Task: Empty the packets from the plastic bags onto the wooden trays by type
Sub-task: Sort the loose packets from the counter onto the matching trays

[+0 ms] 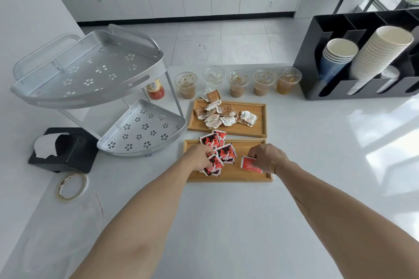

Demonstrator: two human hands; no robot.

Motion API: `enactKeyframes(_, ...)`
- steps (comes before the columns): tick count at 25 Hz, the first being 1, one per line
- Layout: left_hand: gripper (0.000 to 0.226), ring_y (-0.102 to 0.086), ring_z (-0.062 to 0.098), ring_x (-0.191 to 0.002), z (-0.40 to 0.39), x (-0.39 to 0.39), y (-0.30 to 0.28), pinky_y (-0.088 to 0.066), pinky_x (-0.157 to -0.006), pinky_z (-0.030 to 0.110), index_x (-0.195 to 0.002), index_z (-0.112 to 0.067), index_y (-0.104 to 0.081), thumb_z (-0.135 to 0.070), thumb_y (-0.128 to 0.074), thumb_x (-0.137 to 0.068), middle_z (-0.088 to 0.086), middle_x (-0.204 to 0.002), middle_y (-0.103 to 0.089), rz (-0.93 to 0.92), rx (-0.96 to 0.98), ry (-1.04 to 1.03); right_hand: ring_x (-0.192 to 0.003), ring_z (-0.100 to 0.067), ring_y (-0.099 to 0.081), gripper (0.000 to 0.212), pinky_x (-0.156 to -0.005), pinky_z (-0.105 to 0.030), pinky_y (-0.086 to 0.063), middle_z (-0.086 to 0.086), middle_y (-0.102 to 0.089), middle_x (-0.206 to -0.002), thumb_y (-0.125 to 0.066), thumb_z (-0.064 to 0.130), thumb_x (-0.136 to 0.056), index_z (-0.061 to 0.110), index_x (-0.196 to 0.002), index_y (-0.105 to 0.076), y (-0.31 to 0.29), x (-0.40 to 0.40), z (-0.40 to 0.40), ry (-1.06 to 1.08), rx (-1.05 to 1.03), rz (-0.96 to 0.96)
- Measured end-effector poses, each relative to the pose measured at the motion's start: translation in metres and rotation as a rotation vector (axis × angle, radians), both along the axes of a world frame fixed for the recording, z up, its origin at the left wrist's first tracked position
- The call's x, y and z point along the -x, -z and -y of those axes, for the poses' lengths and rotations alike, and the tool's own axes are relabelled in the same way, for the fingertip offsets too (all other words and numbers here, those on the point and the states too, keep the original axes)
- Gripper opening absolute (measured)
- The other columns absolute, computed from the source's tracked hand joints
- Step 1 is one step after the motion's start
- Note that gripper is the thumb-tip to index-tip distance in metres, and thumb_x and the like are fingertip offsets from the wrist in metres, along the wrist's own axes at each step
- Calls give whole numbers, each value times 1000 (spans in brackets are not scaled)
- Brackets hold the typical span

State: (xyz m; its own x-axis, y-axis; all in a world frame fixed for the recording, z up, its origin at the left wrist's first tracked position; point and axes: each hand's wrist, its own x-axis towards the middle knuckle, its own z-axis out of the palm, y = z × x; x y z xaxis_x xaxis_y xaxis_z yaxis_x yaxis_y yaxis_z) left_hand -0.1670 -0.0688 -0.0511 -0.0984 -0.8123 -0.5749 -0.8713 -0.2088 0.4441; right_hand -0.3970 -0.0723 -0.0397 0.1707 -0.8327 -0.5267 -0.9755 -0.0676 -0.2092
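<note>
Two wooden trays lie on the white counter. The far tray (254, 118) holds several crumpled brown-and-white packets (223, 113). The near tray (231, 176) holds several red-and-black packets (225, 152). My left hand (199, 156) rests over the left of the near tray, its fingers closed on red-and-black packets at its left end. My right hand (267, 157) pinches one red packet (249, 164) by its top edge at the right of the same tray. No plastic bag is visible.
A two-tier metal corner rack (90, 75) stands at left, with a sauce bottle (156, 89) behind it. Several lidded drink cups (238, 82) line up beyond the trays. A black cup organiser (362, 52) is at right. A napkin holder (65, 149) and tape roll (72, 186) lie left.
</note>
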Motion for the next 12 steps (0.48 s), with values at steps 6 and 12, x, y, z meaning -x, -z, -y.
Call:
enactKeyframes(6,38,-62,20,-104,-2,2,17,-52,-86,34,-107,-23,-68,-14,-81,-72,1,-117,-64,-1,119,-16,-95,-23,-65,20,-68,-31,-47,1,-71,-102,-59,28,-89,30,-107,-68,24,-7,8,-38,-8,-27)
enactKeyframes(12,33,-49,19,-110,-20,7,16,-47,-76,33,-95,-26,-52,-20,-77,-75,-3,-113,-54,135,331,34,-111,-24,-57,34,-80,-33,-48,-1,-64,-115,-68,34,-88,26,-120,-60,27,-7,-3,-53,163,-72)
